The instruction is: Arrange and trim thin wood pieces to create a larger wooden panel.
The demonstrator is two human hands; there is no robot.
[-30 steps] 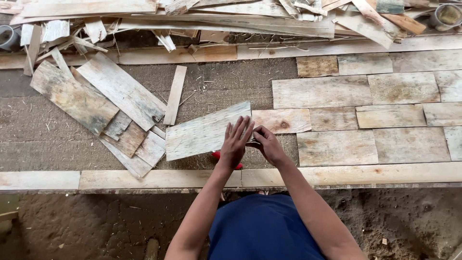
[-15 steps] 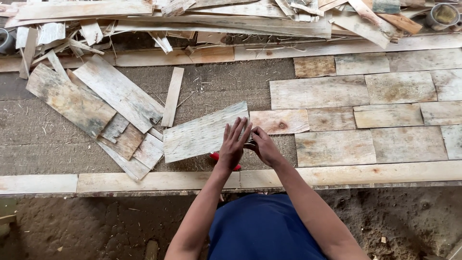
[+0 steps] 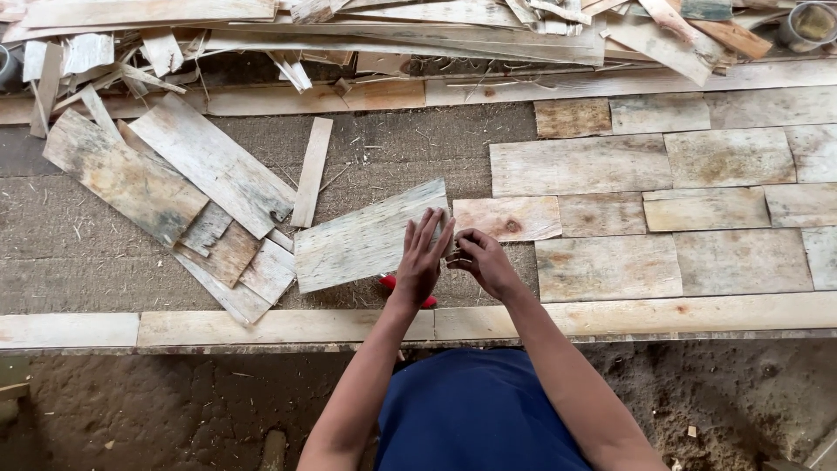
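Observation:
A pale, weathered wooden piece (image 3: 362,237) lies tilted on the brown fibrous work surface (image 3: 410,157). My left hand (image 3: 423,260) rests on its right end with the fingers straight, gripping the edge. My right hand (image 3: 485,260) is curled just to the right, its fingertips pinched at that same edge. A red object (image 3: 389,281) shows under my left wrist, mostly hidden. Just right of my hands lies a short light piece with a knot (image 3: 507,218), the left end of the laid rows.
Flat wooden pieces (image 3: 663,209) lie side by side in rows on the right. A loose pile of boards (image 3: 174,183) sits to the left and scrap strips (image 3: 418,35) along the back. A long wooden rail (image 3: 279,324) edges the front, with dirt floor (image 3: 174,401) below.
Both hands stay at the wooden piece's right end; the fingers shift only slightly and the piece barely moves.

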